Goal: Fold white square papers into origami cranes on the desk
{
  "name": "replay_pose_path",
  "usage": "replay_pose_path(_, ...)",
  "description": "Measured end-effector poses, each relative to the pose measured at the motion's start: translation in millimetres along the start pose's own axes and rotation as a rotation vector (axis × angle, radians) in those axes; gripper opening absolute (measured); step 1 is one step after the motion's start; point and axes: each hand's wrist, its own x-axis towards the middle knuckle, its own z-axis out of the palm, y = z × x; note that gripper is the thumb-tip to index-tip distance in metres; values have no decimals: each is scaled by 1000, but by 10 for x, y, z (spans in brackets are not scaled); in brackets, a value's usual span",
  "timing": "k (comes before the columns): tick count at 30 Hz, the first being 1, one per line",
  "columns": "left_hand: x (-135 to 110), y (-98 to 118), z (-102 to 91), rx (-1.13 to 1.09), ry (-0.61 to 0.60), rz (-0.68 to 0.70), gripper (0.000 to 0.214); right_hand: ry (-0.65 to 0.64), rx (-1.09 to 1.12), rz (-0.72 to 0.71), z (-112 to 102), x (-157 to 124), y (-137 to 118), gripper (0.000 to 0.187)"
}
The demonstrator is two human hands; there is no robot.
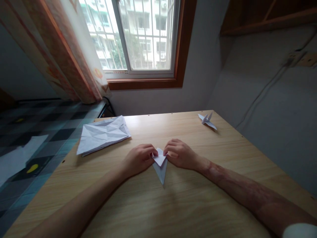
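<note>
A small folded white paper (162,170) lies near the middle of the wooden table, its long point toward me and a short triangular flap folded down at the top. My left hand (141,158) pinches its upper left edge between thumb and fingers. At the upper right edge, my right hand (182,153) grips the same paper, fingers curled. Both hands rest on the tabletop, and the fingertips partly cover the paper's side corners.
Creased white sheets (105,134) lie stacked at the table's back left. A folded paper crane (207,121) sits near the back right corner. Left of the wooden table (158,211) is a bed with a checked cover (64,134) and loose white paper (17,158).
</note>
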Motion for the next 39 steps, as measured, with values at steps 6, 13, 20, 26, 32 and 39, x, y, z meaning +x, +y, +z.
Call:
replay_pose_path(6,-14,31,-31,7,-37,106,21,-72,15,-79,-43,-3,-33,20)
replay_pose_path(13,-11,45,-77,-33,-32,190,16,-155,10,-63,-83,-17,-80,20)
replay_pose_path(20,-20,-85,-14,-108,41,-4,13,-107,-11,26,-54,8,-44,16)
replay_pose_path(26,-26,-126,22,18,131,-59,5,-8,-62,214,0,-27,26,24)
replay_pose_path(32,2,-27,-67,145,-42,195,24,-42,-83,96,-20,-13,18,13)
replay_pose_path(39,10,-94,-175,104,-123,253,61,-106,-65,86,-67,7,-34,23)
